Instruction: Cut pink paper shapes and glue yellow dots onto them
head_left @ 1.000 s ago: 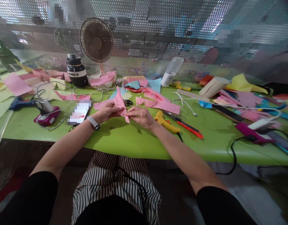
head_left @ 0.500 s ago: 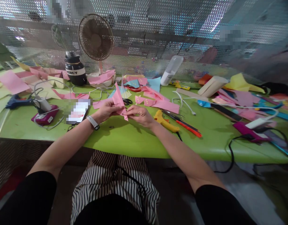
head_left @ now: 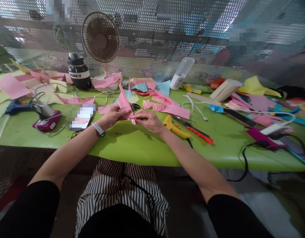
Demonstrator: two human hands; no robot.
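Observation:
A folded piece of pink paper (head_left: 123,100) is held above the green table (head_left: 132,148), its pointed end upward. My left hand (head_left: 114,115) grips its lower left part between thumb and fingers. At the paper's lower right end, my right hand (head_left: 149,121) pinches it. Black-handled scissors (head_left: 134,106) lie just behind the paper. To the right of my right hand are a yellow glue gun (head_left: 176,128) and a red and black tool (head_left: 199,134). Pink strips with small yellow marks (head_left: 167,108) lie behind my right hand.
A phone (head_left: 82,116) and a magenta power block (head_left: 47,122) with cables are on the left. Behind stand a black bottle (head_left: 79,72), a fan (head_left: 101,38) and a clear bottle (head_left: 182,73). Cardboard roll (head_left: 225,90), paper scraps and another magenta block (head_left: 266,138) lie right.
The pink paper's tip has shifted slightly up and to the left, and its lower end has risen a little. Both hands keep their hold.

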